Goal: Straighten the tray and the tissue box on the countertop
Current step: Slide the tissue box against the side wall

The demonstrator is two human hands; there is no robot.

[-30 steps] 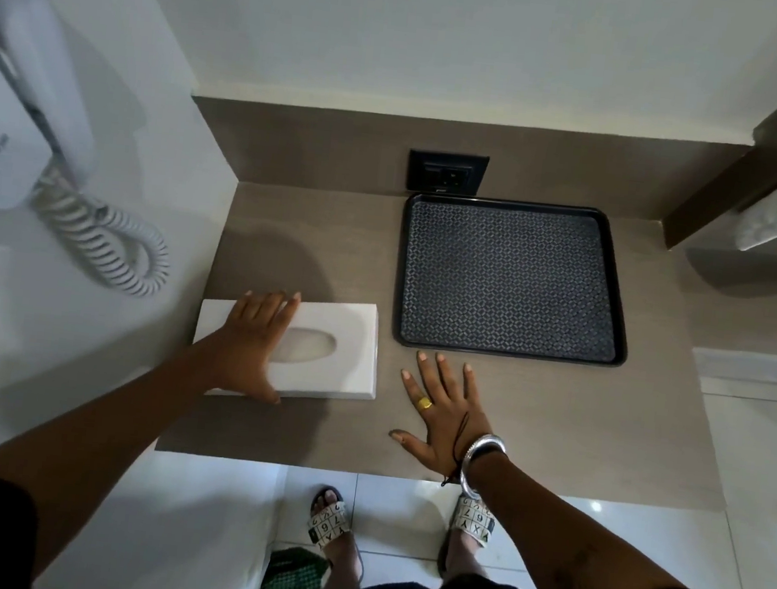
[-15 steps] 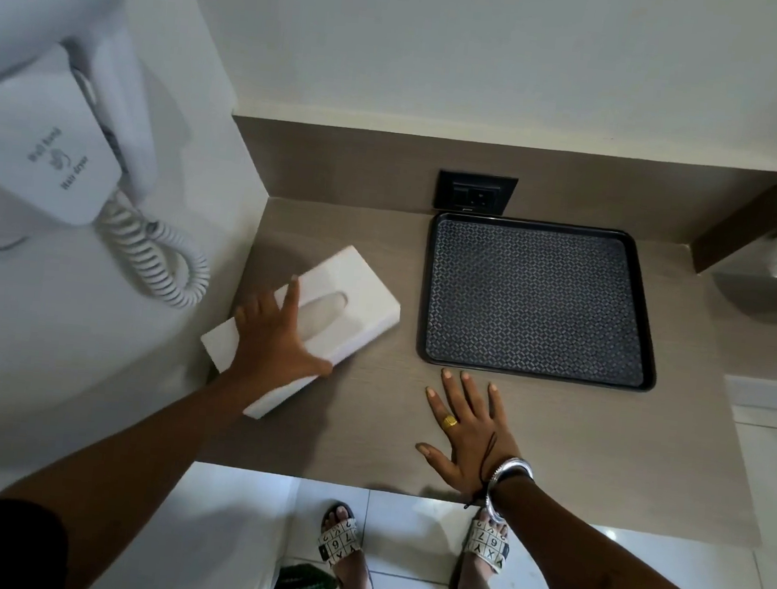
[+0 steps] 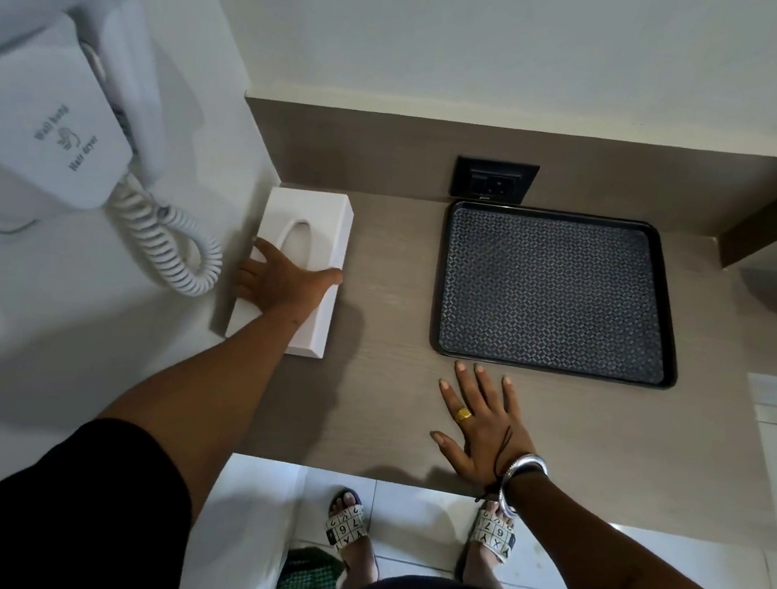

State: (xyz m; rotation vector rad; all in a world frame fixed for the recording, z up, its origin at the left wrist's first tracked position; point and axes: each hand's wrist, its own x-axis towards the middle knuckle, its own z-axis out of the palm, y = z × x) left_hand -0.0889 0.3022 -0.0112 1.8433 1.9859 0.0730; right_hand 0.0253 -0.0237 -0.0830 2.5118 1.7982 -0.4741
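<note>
A white tissue box (image 3: 310, 219) lies lengthwise along the left wall, its far end in the back left corner of the grey countertop (image 3: 381, 389). My left hand (image 3: 283, 278) grips its near half, thumb on the right edge and fingers on the wall side. The black patterned tray (image 3: 557, 293) sits square against the back wall at the right. My right hand (image 3: 483, 424) rests flat on the countertop just in front of the tray's front edge, fingers spread, holding nothing.
A wall-mounted white hair dryer (image 3: 43, 138) with a coiled cord (image 3: 166, 247) hangs on the left wall beside the box. A black power socket (image 3: 494, 180) sits above the tray. The white tiled floor and my sandalled feet (image 3: 348, 525) lie below the counter's front edge.
My left hand has turned the tissue box from lying crosswise near the front to lengthwise against the left wall and pushed it back into the corner. My right hand has stayed put.
</note>
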